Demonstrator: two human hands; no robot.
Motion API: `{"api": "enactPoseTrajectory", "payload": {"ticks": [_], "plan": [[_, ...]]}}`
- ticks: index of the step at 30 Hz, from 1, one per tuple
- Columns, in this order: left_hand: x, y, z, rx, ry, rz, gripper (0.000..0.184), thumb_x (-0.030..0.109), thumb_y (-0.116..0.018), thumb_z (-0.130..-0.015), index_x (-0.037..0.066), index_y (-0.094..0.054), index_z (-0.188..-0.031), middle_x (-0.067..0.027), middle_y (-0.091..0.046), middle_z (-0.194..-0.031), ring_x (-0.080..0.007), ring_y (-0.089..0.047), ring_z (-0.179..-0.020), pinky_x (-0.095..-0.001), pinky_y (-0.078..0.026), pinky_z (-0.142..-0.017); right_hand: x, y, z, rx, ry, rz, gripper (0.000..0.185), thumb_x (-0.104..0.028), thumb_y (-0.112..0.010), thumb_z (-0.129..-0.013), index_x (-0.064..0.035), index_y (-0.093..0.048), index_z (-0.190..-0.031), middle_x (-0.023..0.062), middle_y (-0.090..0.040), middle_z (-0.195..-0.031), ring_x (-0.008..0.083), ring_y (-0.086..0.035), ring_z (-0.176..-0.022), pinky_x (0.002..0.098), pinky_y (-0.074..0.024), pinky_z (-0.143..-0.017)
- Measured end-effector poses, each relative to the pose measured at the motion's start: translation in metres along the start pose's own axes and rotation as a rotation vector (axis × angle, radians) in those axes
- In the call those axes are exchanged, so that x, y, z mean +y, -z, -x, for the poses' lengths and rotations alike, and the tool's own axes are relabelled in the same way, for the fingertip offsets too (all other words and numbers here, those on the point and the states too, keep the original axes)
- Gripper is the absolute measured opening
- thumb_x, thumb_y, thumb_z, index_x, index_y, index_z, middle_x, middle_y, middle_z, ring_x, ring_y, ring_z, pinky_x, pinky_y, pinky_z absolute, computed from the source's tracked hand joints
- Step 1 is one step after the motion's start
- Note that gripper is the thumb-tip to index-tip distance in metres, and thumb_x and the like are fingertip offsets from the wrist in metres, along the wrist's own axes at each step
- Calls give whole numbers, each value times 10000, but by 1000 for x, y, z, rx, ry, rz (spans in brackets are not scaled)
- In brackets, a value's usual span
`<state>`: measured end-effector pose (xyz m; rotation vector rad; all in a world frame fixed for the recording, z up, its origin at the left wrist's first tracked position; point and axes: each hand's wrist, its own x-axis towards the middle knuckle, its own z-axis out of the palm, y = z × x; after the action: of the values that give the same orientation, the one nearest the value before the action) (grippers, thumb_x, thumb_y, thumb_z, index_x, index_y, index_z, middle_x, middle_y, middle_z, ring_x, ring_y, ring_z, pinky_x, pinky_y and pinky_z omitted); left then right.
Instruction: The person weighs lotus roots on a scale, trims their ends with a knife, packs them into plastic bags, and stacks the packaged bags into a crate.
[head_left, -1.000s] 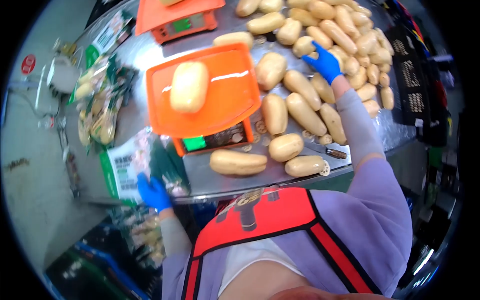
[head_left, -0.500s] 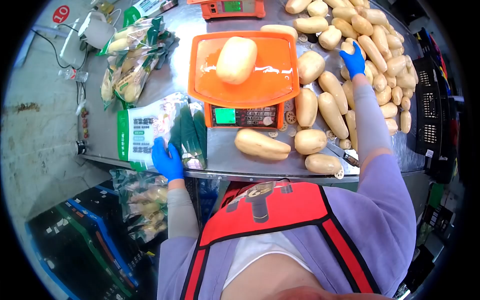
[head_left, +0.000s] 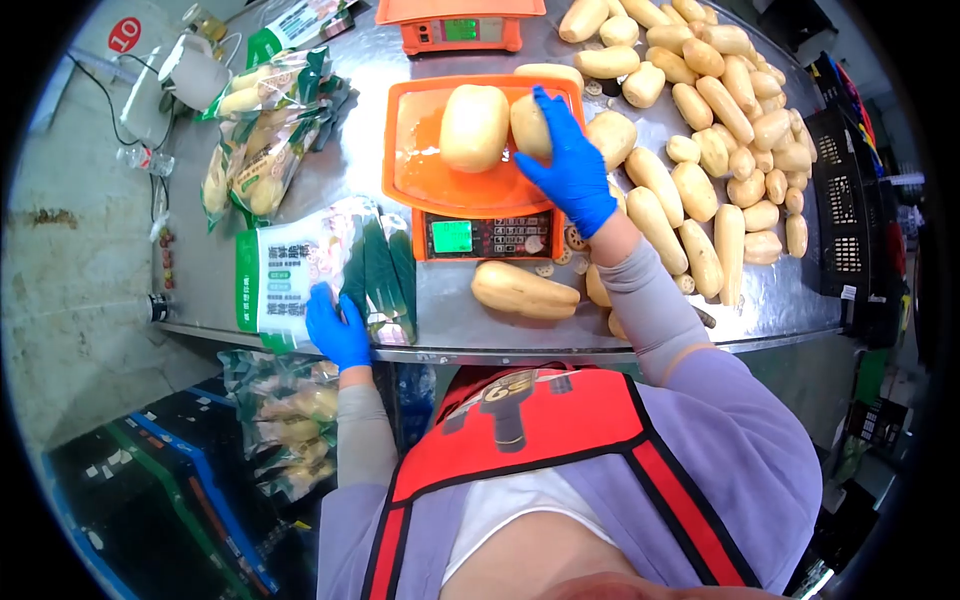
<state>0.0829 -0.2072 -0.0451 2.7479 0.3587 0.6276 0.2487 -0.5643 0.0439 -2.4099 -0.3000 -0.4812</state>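
Lotus roots (head_left: pixel 474 128): one on tray (head_left: pixel 418 150), one in right hand (head_left: pixel 574 172); left hand (head_left: pixel 338 328) spread on bag (head_left: pixel 283 265).

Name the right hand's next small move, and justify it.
I'd lower the root fully onto the tray, then loosen the right hand: thumb and fingers are at that root, which is over the tray, beside another root lying there. Whether it already touches the tray is hard to tell.

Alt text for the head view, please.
Blue-gloved right hand holds a pale root over an orange scale tray, beside another root; the left hand rests on printed bags. More roots lie at right.
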Motion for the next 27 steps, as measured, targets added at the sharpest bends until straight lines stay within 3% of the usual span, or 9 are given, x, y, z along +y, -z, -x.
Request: {"api": "enactPoseTrajectory", "payload": {"ticks": [3,6,11,14,16,20,24,25,27], "plan": [[-5,-1,0,11,-36,28,379,214,-549,-818,0,-533,-1130,-200,-541,-1158,-367,-495,-1067,-437,-333,-959,1,39,-9,238,-14,-310,681,-238,-716,-732,-3,-404,-1290,163,-482,-1262,248,-472,-1158,337,-374,-967],[-5,0,0,24,-25,70,391,230,-541,-833,-10,-530,-1142,-190,-543,-1169,-355,-497,-1073,-432,-329,-966,19,72,-12,352,-121,-505,517,-93,-675,-769,33,-468,-1226,147,-542,-1170,192,-520,-1054,305,-399,-930],[-2,12,0,-6,42,268,495,255,-668,-755,1,-531,-1157,-184,-530,-1198,-335,-498,-1080,-420,-349,-959,22,82,-2,304,-196,-411,447,-108,-651,-793,50,-497,-1181,144,-551,-1158,189,-522,-1051,302,-397,-930],[4,20,-1,-39,-27,179,525,297,-691,-731,34,-540,-1160,-180,-534,-1192,-343,-495,-1082,-421,-359,-949,17,59,-3,321,-64,-314,406,-150,-669,-777,19,-549,-1126,158,-562,-1145,243,-525,-1070,319,-392,-931],[12,22,-5,-32,-43,132,531,325,-709,-707,56,-559,-1139,-175,-553,-1152,-346,-500,-1065,-423,-377,-924,9,40,-12,311,107,110,445,-292,-673,-763,-16,-574,-1097,201,-517,-1185,342,-488,-1099,393,-384,-931],[17,15,-6,-115,-66,86,392,254,-712,-703,29,-610,-1007,-154,-597,-1044,-322,-555,-956,-398,-429,-830,-26,-16,-26,159,216,486,569,-473,-559,-790,-16,-537,-1128,232,-431,-1272,382,-385,-1185,497,-258,-990],[20,13,-6,-177,-113,36,271,190,-626,-763,36,-612,-986,-123,-603,-1010,-320,-558,-824,-401,-451,-733,-56,-39,-29,122,197,433,720,-527,-547,-765,0,-418,-1239,238,-433,-1251,379,-373,-1186,528,-221,-989],[18,12,-5,-181,-123,4,242,169,-613,-774,36,-620,-976,-124,-614,-1005,-315,-571,-841,-388,-458,-744,-65,-36,-30,54,170,457,736,-521,-537,-784,-65,-348,-1329,220,-424,-1279,353,-416,-1173,500,-252,-989],[15,6,-1,-102,-160,-14,199,149,-585,-801,41,-637,-959,-121,-636,-981,-297,-594,-858,-362,-468,-758,-72,-39,-34,2,184,378,729,-506,-556,-775,-90,-346,-1336,222,-424,-1276,354,-442,-1147,510,-280,-967]]}}
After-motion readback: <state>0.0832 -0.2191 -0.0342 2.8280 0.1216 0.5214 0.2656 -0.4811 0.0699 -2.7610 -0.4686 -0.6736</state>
